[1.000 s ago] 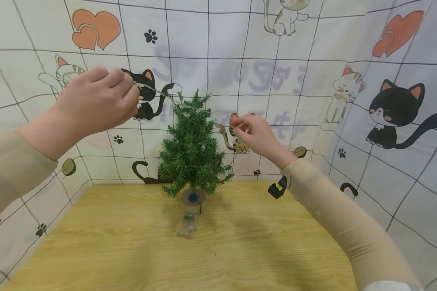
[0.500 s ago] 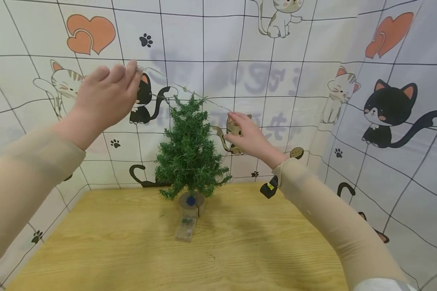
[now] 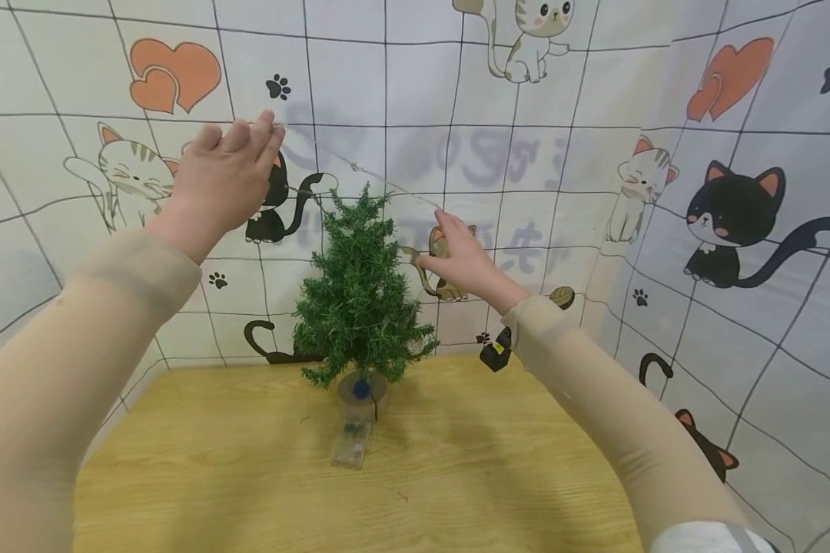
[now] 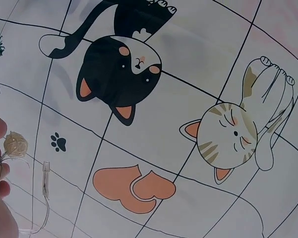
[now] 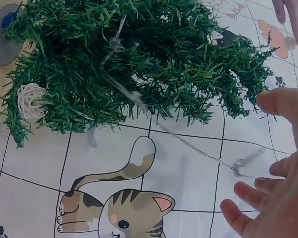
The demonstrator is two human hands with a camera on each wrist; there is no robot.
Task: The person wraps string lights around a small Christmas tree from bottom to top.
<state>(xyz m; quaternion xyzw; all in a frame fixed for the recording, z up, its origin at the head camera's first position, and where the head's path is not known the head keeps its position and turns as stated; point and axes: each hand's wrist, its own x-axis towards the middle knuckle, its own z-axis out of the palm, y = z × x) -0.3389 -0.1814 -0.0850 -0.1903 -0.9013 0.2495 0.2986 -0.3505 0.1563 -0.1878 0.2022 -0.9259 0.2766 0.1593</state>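
Note:
A small green artificial Christmas tree (image 3: 363, 299) stands upright on the table. Above its top, a thin clear string light (image 3: 394, 187) stretches between the two hands. My left hand (image 3: 223, 184), up and left of the treetop, pinches one end of the string; beside those fingers in the left wrist view hang a pale woven ball (image 4: 16, 144) and a clear plastic end piece (image 4: 46, 181). My right hand (image 3: 465, 257) is right of the treetop, thumb apart from extended fingers, the wire touching the fingers. In the right wrist view, the string light (image 5: 188, 142) continues down onto the branches, near a white woven ball (image 5: 31, 101).
A clear battery box (image 3: 351, 447) lies on the wooden table (image 3: 249, 461) in front of the tree's round base (image 3: 363, 411). A cloth wall printed with cats (image 3: 415, 84) rises close behind and at both sides. A black wrist camera (image 3: 496, 353) hangs under the right sleeve.
My left hand has risen and moved slightly right, lifting the string clear above the treetop. The right hand's thumb has parted from its fingers. The camera view has tilted a little upward.

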